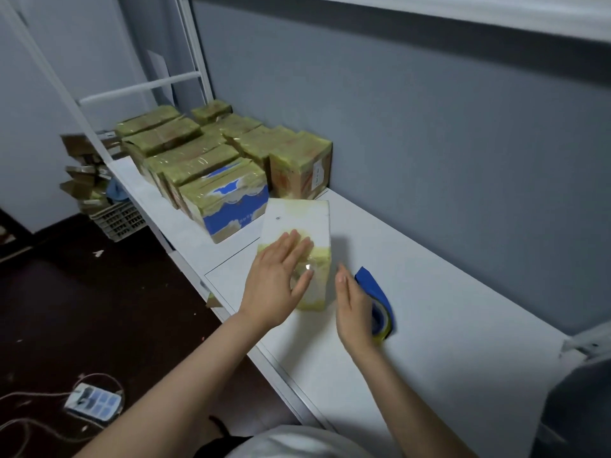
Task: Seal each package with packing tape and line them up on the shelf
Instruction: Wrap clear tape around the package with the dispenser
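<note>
Nothing legible anywhere. On top of the white package (299,221), only a tiny dark mark (278,218), too small to read. On the side of the brown taped box (294,176), a white label (318,175) with faint writing, unreadable. Across the blue-and-white box (236,214), small pale print, blurred. Reddish printing under tape on the other packages (175,140), indistinct.

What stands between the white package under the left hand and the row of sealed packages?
Nothing visible. Only bare shelf lies between the white package and the blue-printed package ending the row. The tape dispenser sits on the other side, by the right hand.
</note>
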